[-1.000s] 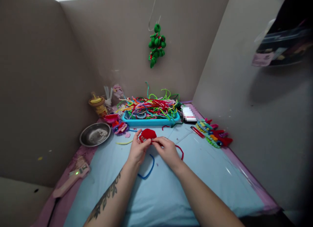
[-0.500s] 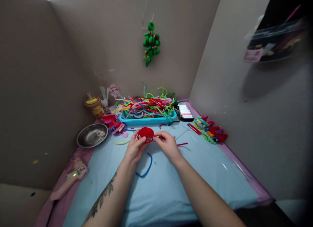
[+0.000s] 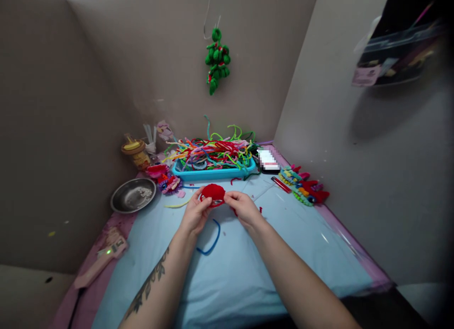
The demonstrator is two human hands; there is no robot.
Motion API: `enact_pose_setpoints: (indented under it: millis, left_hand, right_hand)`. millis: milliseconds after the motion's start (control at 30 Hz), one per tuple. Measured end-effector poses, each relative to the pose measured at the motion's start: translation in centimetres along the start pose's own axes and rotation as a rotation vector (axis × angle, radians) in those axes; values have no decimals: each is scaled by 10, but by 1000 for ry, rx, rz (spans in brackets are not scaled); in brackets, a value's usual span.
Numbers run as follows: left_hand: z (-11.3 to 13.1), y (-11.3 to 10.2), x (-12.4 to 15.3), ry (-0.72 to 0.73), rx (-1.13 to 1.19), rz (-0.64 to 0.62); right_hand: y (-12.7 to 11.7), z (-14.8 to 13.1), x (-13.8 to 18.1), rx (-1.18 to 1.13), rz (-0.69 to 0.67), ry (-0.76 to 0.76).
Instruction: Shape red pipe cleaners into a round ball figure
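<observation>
Since the earlier frame, the loose red strand [image 3: 260, 210] had shortened to a small stub showing beyond the right hand [image 3: 244, 210], while the red piece [image 3: 213, 192] had stayed between the two hands just below the frame's centre. The left hand [image 3: 196, 213] pinched the piece's left and lower edge, thumb in front. The right hand had its fingertips pinched together at the right edge; whether they gripped the edge itself or the strand, I could not tell.

The work looked partway along: a rounded, densely filled red form was made, but its lower rim showed a gap and the strand's end seemed not yet worked in. How much was left could not be judged. Multicoloured pieces [image 3: 310, 192] at right of frame looked further built, as did a purple-and-red one [image 3: 166, 181] left of centre. Plenty of fuzzy stems [image 3: 220, 151] filled the blue tray [image 3: 216, 175] above the hands.

Fingers hid the piece's underside and most of the strand. The phone's screen [image 3: 268, 161] was pixelated, and the hanging pouch [image 3: 390, 59] at upper right faded into darkness, its contents unclear.
</observation>
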State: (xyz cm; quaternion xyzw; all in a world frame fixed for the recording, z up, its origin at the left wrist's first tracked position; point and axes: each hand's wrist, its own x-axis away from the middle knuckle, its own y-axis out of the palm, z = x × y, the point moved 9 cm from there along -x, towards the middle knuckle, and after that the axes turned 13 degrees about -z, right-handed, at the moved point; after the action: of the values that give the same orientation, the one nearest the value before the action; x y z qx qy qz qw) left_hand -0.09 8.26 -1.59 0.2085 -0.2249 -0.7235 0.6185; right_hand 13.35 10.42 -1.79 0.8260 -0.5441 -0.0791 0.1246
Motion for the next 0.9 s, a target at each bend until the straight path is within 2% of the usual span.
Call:
enact_pose_setpoints:
  millis: [133,433,567,667,900]
  left_hand:
    - [-2,-6,0,1,-7,52]
    - [2,1,-2,18,-23,-22]
    - [-5,4,1,17,64,-18]
    - [-12,13,3,24,-22,-54]
    - [2,10,10,145,-282,108]
  right_hand:
    - [2,-3,1,20,32,-29]
    - [2,-2,0,34,46,-94]
    - [-7,-3,2,3,165,-150]
    - [-10,-2,5,-27,251,-192]
    - [4,4,7,8,216,-195]
